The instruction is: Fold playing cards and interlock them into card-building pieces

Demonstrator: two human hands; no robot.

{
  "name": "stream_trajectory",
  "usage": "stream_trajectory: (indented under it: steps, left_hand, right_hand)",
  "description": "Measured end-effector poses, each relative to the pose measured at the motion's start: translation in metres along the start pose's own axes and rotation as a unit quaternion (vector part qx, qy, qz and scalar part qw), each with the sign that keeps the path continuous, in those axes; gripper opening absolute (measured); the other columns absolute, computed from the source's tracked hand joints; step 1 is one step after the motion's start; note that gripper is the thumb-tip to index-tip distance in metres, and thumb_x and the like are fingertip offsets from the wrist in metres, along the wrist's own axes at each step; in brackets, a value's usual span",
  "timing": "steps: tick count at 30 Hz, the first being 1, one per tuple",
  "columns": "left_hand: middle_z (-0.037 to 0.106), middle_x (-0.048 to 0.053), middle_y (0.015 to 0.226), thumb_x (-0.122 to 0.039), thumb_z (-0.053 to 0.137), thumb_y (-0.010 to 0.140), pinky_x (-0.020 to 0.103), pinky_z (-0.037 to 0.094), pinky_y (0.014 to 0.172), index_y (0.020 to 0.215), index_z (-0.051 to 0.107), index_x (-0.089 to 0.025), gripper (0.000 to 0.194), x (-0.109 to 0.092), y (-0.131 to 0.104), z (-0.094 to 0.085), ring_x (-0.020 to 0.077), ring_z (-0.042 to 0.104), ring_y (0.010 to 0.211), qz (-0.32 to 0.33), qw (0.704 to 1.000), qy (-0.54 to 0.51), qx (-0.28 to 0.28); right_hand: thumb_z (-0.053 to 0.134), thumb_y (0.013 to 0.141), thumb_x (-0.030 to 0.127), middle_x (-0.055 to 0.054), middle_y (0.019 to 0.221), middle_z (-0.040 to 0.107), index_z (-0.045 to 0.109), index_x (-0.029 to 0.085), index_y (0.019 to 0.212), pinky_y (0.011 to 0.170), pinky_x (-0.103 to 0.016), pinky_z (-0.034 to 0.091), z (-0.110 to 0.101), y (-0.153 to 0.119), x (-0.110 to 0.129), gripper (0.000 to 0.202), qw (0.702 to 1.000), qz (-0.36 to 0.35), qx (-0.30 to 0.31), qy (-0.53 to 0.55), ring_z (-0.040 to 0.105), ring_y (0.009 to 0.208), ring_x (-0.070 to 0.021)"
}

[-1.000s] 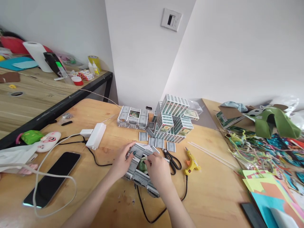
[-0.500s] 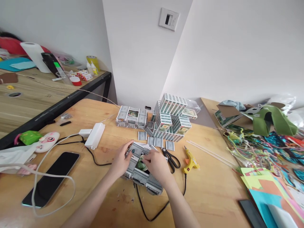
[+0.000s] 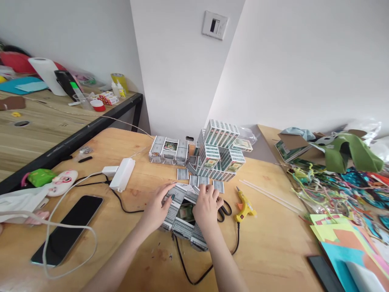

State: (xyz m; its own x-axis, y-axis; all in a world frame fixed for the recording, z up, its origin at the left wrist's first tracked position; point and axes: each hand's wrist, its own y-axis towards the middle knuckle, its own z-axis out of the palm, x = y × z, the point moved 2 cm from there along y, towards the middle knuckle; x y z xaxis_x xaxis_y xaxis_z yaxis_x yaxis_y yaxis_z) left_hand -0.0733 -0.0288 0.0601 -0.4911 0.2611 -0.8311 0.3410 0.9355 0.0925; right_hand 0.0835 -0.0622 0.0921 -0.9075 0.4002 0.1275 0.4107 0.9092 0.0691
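A block built from grey-patterned playing cards [image 3: 184, 228] lies tilted on the table before me, with a rectangular opening in its middle where a green picture shows. My left hand [image 3: 155, 207] grips its left side, thumb on top and fingers over the far edge. Curled over the right side is my right hand [image 3: 207, 207], its fingertips at the far right edge and partly hidden. Black-handled scissors [image 3: 225, 211] lie just beyond my right hand, partly covered by it. Several loose cards [image 3: 182, 174] rest past the block's far edge.
Behind stand a similar card block [image 3: 169, 151] and stacked card boxes [image 3: 212, 152]. A yellow glue gun [image 3: 245, 207] with a black cord lies to the right, near clear glue sticks [image 3: 267, 194]. Leftward are a white power adapter [image 3: 122, 175], a phone [image 3: 68, 231] and loose cables.
My right hand has left the middle opening and moved up and right to the block's right side. The opening shows more fully. My left hand stays on the left side.
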Motion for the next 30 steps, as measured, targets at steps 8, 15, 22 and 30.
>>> stream_trajectory:
  steps: [8, 15, 22, 30]
  left_hand:
    - [0.025, 0.008, 0.144, -0.034, 0.057, 0.074, 0.045, 0.026, 0.105, 0.14, 0.008, -0.026, 0.082, -0.008, -0.009, 0.003, 0.0269, 0.027, 0.13, -0.078, 0.994, -0.025, 0.069]
    - [-0.001, 0.004, 0.149, -0.041, 0.077, 0.052, 0.047, 0.016, 0.108, 0.139, 0.0, -0.032, 0.117, -0.014, -0.004, -0.032, 0.0304, 0.004, 0.134, 0.036, 0.971, -0.078, 0.221]
    - [0.003, 0.006, 0.149, -0.039, 0.075, 0.056, 0.049, 0.015, 0.107, 0.14, 0.006, -0.03, 0.109, -0.015, 0.006, -0.047, 0.0323, 0.008, 0.134, 0.098, 0.969, -0.109, 0.2]
    - [0.02, 0.009, 0.145, -0.042, 0.077, 0.051, 0.045, 0.023, 0.106, 0.134, 0.032, -0.023, 0.096, 0.001, 0.023, -0.05, 0.034, 0.02, 0.131, 0.048, 0.955, -0.251, 0.151]
  right_hand:
    - [0.049, 0.061, 0.006, -0.01, 0.11, 0.054, 0.055, 0.022, 0.103, 0.071, -0.036, 0.037, 0.002, 0.007, -0.016, 0.045, 0.991, -0.004, 0.083, 0.107, 0.052, 0.097, -0.0279]
    - [0.054, 0.06, 0.009, -0.003, 0.089, 0.064, 0.062, 0.022, 0.088, 0.076, -0.03, 0.04, -0.017, 0.02, -0.03, 0.032, 0.97, -0.02, 0.029, 0.24, 0.058, 0.088, -0.0218]
    - [0.058, 0.06, 0.011, -0.003, 0.085, 0.067, 0.064, 0.02, 0.083, 0.074, -0.03, 0.044, -0.024, 0.029, -0.028, 0.026, 0.951, -0.066, 0.031, 0.302, 0.061, 0.082, -0.0208]
    - [0.061, 0.069, 0.028, -0.004, 0.094, 0.066, 0.062, 0.021, 0.094, 0.082, -0.034, 0.045, -0.022, 0.035, -0.03, 0.027, 0.914, -0.107, 0.029, 0.39, 0.06, 0.089, -0.0203]
